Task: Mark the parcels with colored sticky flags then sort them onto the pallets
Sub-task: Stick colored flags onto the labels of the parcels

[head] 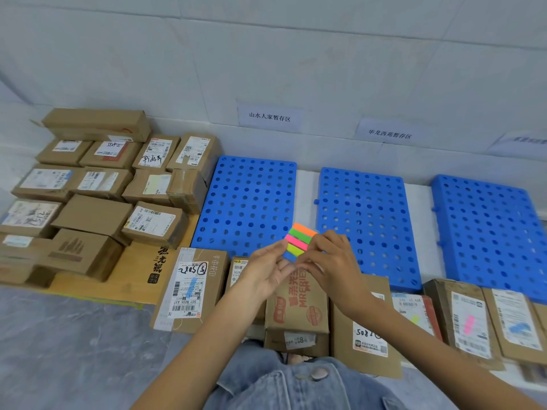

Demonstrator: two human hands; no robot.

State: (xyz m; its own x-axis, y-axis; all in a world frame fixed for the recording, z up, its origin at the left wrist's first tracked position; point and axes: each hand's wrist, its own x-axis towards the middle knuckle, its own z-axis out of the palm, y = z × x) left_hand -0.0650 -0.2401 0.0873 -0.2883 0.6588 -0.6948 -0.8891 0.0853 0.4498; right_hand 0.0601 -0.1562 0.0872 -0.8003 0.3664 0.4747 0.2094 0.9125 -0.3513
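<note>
Both my hands hold a pad of sticky flags (299, 239) with orange, green, pink, yellow and blue strips, above the near edge of the left blue pallet (248, 199). My left hand (266, 269) grips its lower left edge; my right hand (333, 261) pinches its right side. A row of cardboard parcels lies in front of me: one with a blue flag (189, 288), a printed red-lettered box (297, 303), one marked 5082 (365, 335), one with a yellow flag (414, 313), one with a pink flag (467, 321), one with blue scribble (516, 321). The middle pallet (365, 220) and right pallet (488, 229) are bare.
A pile of brown parcels (97, 187) sits at the left on a flattened yellow carton (133, 276). Paper signs (269, 116) hang on the white wall behind the pallets. Grey floor (74, 350) lies at the lower left. My denim clothing (296, 380) fills the bottom centre.
</note>
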